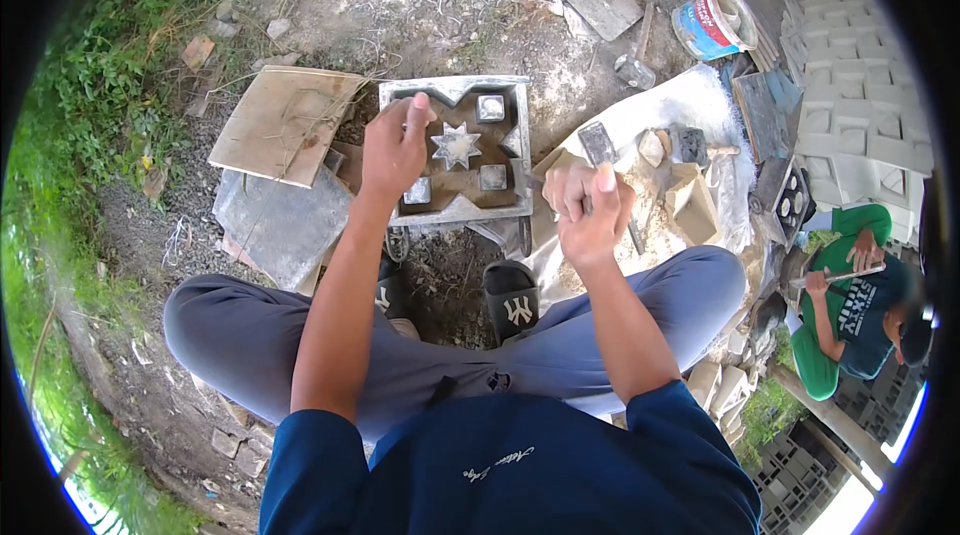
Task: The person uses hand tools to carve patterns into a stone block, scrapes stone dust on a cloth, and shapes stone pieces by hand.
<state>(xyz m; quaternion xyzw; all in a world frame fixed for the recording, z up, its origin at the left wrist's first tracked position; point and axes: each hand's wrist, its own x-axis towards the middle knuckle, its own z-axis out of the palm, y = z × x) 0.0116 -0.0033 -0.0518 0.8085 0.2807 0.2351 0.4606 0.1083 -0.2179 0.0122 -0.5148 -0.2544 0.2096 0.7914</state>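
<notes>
Within sq. tray (524,117): star (456,146) + blocks (493,177), L hand (395,150) over rim.

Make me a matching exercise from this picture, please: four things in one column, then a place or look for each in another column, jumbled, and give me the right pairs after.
Things
1. Star-shaped block
2. Paint bucket
3. Tan board
4. Sandals

Places and looks
A. Black, with white lettering
B. In the middle of the metal frame
C. Beyond the white sheet, with red and blue on its label
D. Left of the frame, partly over a grey slab

Right pairs
1-B
2-C
3-D
4-A
</notes>
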